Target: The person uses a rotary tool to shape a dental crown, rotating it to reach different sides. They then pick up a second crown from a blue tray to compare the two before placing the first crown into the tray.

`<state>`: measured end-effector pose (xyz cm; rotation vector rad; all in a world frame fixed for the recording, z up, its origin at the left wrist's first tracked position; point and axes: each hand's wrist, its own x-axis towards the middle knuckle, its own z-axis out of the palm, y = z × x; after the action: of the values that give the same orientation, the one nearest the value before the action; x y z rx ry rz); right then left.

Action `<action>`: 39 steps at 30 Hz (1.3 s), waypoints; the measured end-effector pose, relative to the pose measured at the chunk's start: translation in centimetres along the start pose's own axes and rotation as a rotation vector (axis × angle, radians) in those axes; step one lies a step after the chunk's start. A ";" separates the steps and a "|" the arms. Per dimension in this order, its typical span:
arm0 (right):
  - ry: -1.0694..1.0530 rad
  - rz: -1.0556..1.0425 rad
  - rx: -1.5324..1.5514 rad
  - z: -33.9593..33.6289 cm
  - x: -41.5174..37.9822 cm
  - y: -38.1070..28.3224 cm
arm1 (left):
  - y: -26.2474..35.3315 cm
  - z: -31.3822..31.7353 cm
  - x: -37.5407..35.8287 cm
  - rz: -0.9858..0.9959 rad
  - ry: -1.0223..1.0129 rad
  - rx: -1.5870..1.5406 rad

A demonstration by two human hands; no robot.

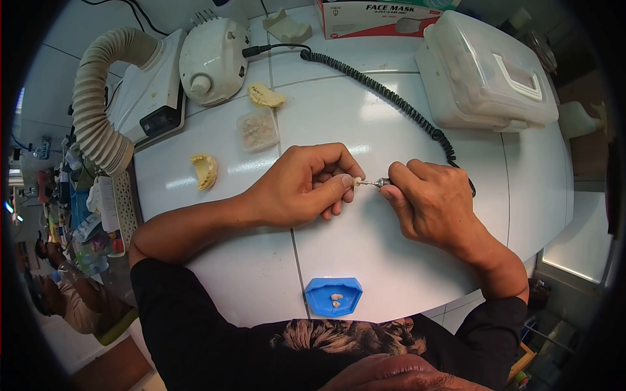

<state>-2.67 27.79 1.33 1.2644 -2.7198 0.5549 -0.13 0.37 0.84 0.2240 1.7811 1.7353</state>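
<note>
Beyond the blue tray (314,294), the left hand (293,186) is closed in a fingertip pinch on a small tooth-coloured piece (357,182), seemingly to steady it while leaving its side exposed to the bur (369,183)! And here's the right hand (437,202), curled around the handpiece (385,183) close to its nose, a grip that likely gives fine control of the tip; whether the bur is spinning, I can't tell. Small pale pieces (336,297) sit inside the tray, perhaps so they can't roll, with two dental casts (204,171) (265,96) farther out, left of it
</note>
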 end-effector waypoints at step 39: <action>-0.024 0.043 -0.032 0.0 0.1 -0.6 | -0.1 0.0 0.2 -0.021 0.009 -0.049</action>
<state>-2.33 27.39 1.55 1.2156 -2.7705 0.5011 -0.26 0.43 0.73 0.1762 1.7387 1.7652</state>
